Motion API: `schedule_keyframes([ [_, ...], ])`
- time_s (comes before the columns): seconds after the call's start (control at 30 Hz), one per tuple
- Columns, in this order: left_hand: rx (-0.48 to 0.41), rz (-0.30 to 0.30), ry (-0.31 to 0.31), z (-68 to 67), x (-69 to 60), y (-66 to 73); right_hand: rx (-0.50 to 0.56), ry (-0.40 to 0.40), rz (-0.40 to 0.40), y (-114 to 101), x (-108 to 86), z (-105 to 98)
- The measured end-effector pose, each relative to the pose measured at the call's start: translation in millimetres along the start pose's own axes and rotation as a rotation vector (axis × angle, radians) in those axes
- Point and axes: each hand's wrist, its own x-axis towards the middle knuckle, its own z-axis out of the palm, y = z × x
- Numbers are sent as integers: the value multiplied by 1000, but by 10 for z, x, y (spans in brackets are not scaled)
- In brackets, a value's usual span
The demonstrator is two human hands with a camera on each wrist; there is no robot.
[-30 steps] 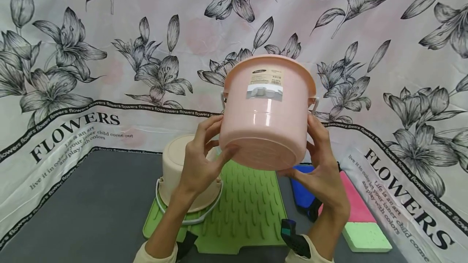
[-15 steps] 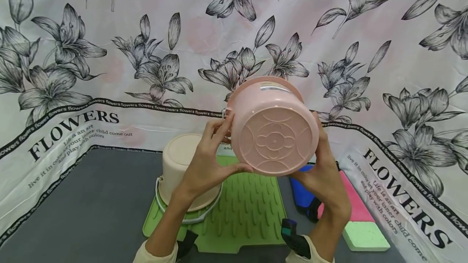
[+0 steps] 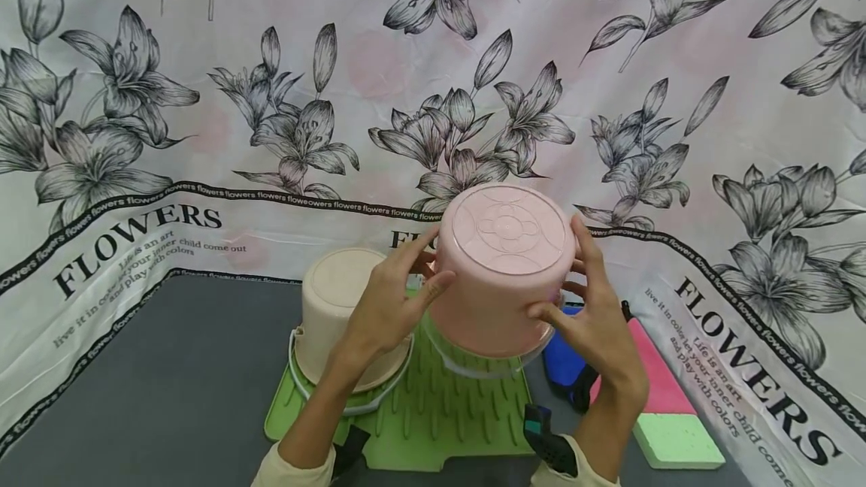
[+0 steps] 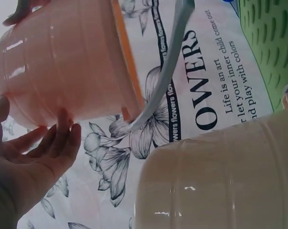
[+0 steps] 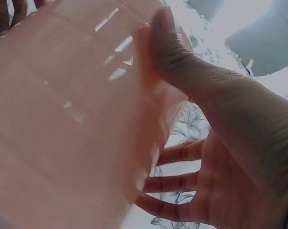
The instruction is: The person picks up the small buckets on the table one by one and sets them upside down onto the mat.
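A pink bucket [image 3: 497, 299] is held upside down in the air above the green mat, its round base facing up and tilted slightly. My left hand [image 3: 392, 299] grips its left side, thumb in front and fingers behind. On the opposite side my right hand [image 3: 598, 322] holds it the same way, thumb pressed on the near wall. The bucket's pale handle [image 4: 175, 62] hangs loose below the rim. To the left, a cream bucket [image 3: 331, 291] stands upside down on the mat with its own handle lying around its rim.
The green ridged mat [image 3: 419, 427] lies on a dark grey table [image 3: 169, 397]. At the right are a blue item [image 3: 564, 359] with a black part, a pink flat item [image 3: 652, 367] and a light green block [image 3: 676, 442]. A flower-printed cloth [image 3: 271, 141] hangs behind.
Both hands have turned the pink bucket over, from rim up with its label showing to base up. It has also come down toward the mat, and its handle now hangs below.
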Motion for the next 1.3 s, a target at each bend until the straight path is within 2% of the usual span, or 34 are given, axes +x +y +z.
schedule_keyframes([
  [0.1, 7, -54, -48, 20, 10, -16, -46, -39, 88, 22, 6, -8],
  [0.17, 11, -105, -91, 45, 22, -52, -64, -95, 152, 50, 20, -2],
  [0.27, 37, -199, -162, 108, 42, -154, -61, -217, 241, 134, 40, 25],
  [0.37, 19, -297, -260, 190, 38, -297, -32, -358, 298, 244, 45, 65],
  [0.47, -10, -351, -365, 270, 21, -419, -30, -472, 328, 337, 37, 106],
  [0.57, -10, -342, -416, 328, 15, -492, -68, -544, 345, 397, 33, 151],
  [0.7, 9, -330, -417, 361, 20, -497, -139, -567, 353, 433, 35, 185],
  [0.83, 17, -348, -401, 359, 3, -473, -132, -575, 369, 430, 44, 215],
  [0.97, 40, -330, -395, 352, -1, -482, -104, -587, 373, 409, 65, 262],
  [1.1, 62, -309, -423, 339, -5, -490, -98, -590, 369, 407, 60, 299],
  [1.3, 164, -270, -467, 344, -20, -491, -87, -595, 367, 416, 53, 334],
])
